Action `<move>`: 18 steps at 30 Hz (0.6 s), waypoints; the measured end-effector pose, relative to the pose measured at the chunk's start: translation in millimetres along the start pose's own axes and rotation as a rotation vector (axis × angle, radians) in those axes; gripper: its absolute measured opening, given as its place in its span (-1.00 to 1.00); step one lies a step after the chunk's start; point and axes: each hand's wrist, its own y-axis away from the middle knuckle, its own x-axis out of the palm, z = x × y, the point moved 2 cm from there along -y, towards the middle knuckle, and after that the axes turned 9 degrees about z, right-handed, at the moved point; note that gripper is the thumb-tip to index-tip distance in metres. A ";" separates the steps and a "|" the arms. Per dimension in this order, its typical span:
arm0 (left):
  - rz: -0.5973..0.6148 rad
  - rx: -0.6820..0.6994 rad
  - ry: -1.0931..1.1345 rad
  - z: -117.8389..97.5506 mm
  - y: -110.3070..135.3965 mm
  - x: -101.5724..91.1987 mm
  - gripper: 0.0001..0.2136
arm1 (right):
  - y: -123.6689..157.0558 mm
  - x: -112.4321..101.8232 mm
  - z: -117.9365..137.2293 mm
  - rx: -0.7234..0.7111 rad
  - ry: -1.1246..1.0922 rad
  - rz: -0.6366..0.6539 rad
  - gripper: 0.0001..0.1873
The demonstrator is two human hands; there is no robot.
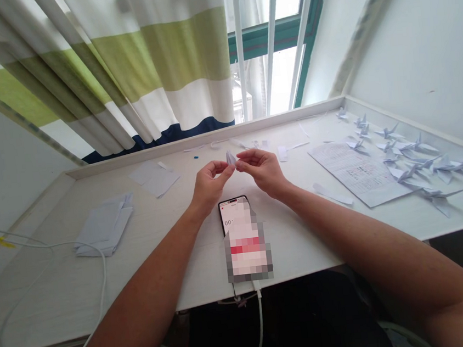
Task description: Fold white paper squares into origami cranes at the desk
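Note:
Between my two hands, above the middle of the white desk, is a small piece of folded white paper (230, 158) standing to a narrow point. My left hand (215, 182) pinches its lower left side between thumb and fingers. From the other side, my right hand (261, 170) grips its lower right edge, fingertips pressed together. The fingers cover the paper's lower part, so its exact fold is hard to make out. Just below the hands a phone (244, 238) lies on the desk, its screen lit and partly blurred.
Several white paper cranes (411, 168) crowd the right side, some beside a printed sheet (359, 174). A stack of folded paper (103, 225) and loose sheets (155, 178) lie left. White cables (102, 264) cross the left edge. Paper scraps (283, 152) lie near the back ledge.

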 end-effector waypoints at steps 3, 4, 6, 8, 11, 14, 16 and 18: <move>0.003 -0.009 0.040 0.7 0.7 2.0 -0.60 | 0.0 -0.2 -0.1 0.007 0.033 -0.019 -0.54; -0.007 -0.013 0.060 1.2 0.7 2.5 -0.59 | 0.0 -0.1 -0.2 0.010 0.039 -0.020 -0.53; -0.037 -0.009 0.084 2.0 0.4 2.6 -0.59 | 0.0 0.1 -0.1 0.009 0.049 -0.015 -0.54; -0.059 0.002 0.098 2.1 -0.3 1.4 -0.61 | 0.3 0.6 0.5 0.008 0.054 -0.006 -0.54; -0.068 -0.008 0.124 0.9 -1.4 -1.4 -0.61 | 0.9 1.7 1.2 0.011 0.060 0.018 -0.55; -0.045 -0.046 0.143 -1.6 -1.2 -2.3 -0.59 | 0.9 2.1 1.0 0.000 0.052 0.036 -0.55; -0.020 -0.069 0.154 -2.9 0.0 -1.1 -0.58 | 0.7 1.7 0.5 -0.011 0.052 0.037 -0.56; -0.005 -0.099 0.182 -3.2 1.6 0.6 -0.58 | 0.3 0.9 0.3 -0.020 0.066 0.034 -0.58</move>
